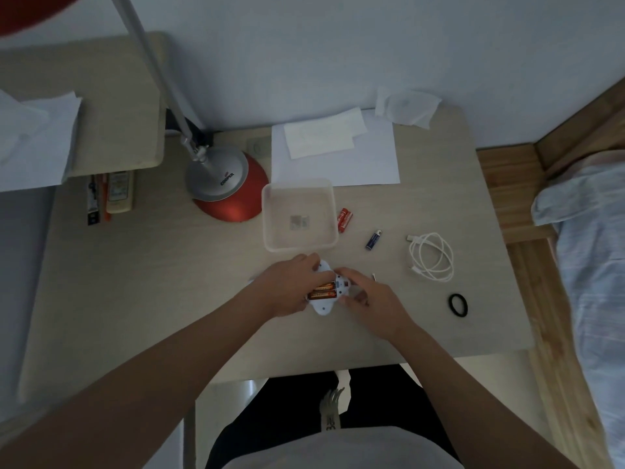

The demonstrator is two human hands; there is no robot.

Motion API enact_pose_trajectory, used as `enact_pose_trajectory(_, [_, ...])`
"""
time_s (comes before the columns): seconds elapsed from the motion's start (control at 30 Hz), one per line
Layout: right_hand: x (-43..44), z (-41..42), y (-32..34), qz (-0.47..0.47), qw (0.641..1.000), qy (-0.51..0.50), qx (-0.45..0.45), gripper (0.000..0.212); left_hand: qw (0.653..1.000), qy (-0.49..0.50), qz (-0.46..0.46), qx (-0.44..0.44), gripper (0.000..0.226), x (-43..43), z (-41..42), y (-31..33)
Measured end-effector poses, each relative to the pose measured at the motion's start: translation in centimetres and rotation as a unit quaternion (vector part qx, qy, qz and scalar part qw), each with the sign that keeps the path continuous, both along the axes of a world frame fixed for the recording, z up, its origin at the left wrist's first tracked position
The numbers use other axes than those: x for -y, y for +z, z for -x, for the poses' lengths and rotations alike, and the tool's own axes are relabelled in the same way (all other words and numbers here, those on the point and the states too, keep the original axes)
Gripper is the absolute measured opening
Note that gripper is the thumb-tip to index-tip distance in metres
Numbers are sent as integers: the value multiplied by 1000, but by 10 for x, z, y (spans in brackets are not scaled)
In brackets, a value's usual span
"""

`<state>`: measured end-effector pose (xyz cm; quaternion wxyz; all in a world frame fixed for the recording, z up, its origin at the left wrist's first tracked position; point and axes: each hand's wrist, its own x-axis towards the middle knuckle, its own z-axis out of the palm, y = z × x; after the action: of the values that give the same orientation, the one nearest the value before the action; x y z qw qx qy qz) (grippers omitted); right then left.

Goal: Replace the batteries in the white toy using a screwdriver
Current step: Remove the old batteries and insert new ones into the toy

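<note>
On the left of the desk (142,282) stands a red-and-silver lamp base (227,185), with a clear plastic tray (299,214) just to its right. Below the tray, the left hand (291,286) grips the white toy (324,292), which lies on the desk with its battery bay open and two orange batteries (322,290) seated inside. The right hand (368,296) curls over the toy's right end, fingertips touching it, while red batteries (344,219), a blue battery (373,239), a coiled white cable (433,256) and a black hair tie (458,304) lie further right.
</note>
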<state>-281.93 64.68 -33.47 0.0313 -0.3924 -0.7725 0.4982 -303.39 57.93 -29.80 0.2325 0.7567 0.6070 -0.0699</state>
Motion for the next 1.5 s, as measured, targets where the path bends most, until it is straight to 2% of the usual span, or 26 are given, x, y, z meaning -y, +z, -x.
enact_pose_trajectory(0.3, [-2, -1, 2, -1, 1000, 14, 10, 50, 999, -27, 36, -2, 69, -10, 1, 6])
enact_pose_trajectory(0.97, [-8, -2, -5, 8, 999, 29, 22, 50, 995, -91, 25, -25, 70, -17, 6, 8])
enact_pose_trajectory(1.3, [-7, 0, -3, 13, 999, 34, 21, 48, 995, -79, 48, -23, 77, -22, 5, 10])
enact_pose_trajectory(1.5, [-7, 0, -1, 10, 999, 17, 35, 51, 998, -51, 29, -3, 77, -20, 5, 6])
